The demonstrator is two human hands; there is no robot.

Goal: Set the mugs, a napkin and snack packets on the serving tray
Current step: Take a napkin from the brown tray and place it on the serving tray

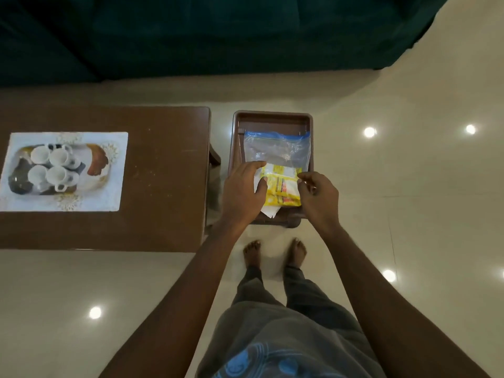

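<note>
Several white mugs point(51, 166) stand on a patterned serving tray point(96, 162) at the left of the brown table. To the right, a small brown stool-like tray point(272, 118) holds yellow snack packets point(282, 186), a white napkin point(268, 211) under them and a clear zip bag point(276, 150). My left hand point(242, 192) curls over the packets' left edge and the napkin. My right hand point(317, 197) pinches the packets' right edge. Both hands hold the stack just above the brown tray.
A white placemat point(114, 197) lies under the serving tray on the brown wooden table point(163, 173). A dark green sofa point(218, 36) runs along the back. Glossy tiled floor point(409, 186) surrounds the furniture. My bare feet point(275, 252) stand right before the brown tray.
</note>
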